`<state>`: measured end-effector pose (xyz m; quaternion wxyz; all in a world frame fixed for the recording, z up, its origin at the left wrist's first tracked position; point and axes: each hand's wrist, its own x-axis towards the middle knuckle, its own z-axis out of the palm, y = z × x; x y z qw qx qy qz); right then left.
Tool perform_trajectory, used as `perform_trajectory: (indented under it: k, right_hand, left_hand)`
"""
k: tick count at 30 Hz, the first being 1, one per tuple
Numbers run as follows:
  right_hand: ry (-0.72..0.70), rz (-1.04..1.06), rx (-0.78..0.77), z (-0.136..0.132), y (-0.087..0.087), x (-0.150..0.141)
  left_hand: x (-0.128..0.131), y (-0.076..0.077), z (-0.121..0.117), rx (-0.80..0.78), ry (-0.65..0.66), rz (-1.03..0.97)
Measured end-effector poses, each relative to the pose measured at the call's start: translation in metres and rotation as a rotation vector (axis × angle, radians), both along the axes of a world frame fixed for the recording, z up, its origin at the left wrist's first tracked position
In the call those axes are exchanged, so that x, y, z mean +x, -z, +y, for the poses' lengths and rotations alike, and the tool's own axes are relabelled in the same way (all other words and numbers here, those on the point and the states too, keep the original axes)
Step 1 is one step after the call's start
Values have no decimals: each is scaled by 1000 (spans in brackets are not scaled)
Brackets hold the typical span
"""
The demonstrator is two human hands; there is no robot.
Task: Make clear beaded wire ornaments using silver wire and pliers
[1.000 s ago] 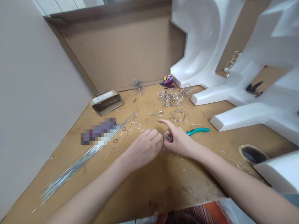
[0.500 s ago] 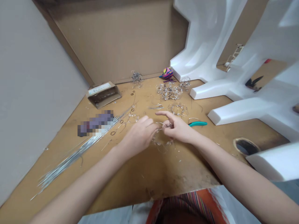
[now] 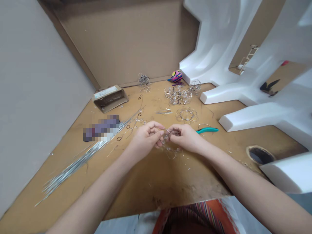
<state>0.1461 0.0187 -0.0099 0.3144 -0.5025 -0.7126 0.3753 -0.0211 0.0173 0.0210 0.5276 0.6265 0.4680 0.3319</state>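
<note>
Both bare forearms reach in from the bottom corners. The left hand and right hand meet mid-frame, fingers curled and pressed together, pinching a small piece of shiny silver wire work between their fingertips, with more looped wire hanging just below. Teal-handled pliers lie just right of the right hand on the tan wooden workbench. Left of the hands lies a bundle of long, straight silver wires. At upper left sits an open brown cardboard box; its white label is too small to read. Tangled clusters of silver wire rings lie at upper centre.
</note>
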Motion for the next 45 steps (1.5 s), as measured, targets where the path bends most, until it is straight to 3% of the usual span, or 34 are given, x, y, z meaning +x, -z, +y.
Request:
perform_trajectory:
  k: [5, 9, 15, 22, 35, 45]
  right_hand:
    - [20, 38, -48, 1, 0, 0]
    - [-2, 113, -138, 0, 0, -1]
    - [-31, 191, -182, 1, 1, -2]
    - [-37, 212, -221, 0, -1, -2]
    - [-77, 151, -175, -1, 6, 0]
    - [-89, 116, -131, -2, 5, 0]
  left_hand:
    - [-2, 16, -13, -64, -29, -66]
    - [-5, 34, -22, -19, -92, -60]
    - [-6, 40, -27, 305, -151, 325]
    - [-1, 36, -31, 514, -215, 592]
    - [-5, 47, -25, 577, -277, 462]
    - [0, 51, -21, 189, -413, -20]
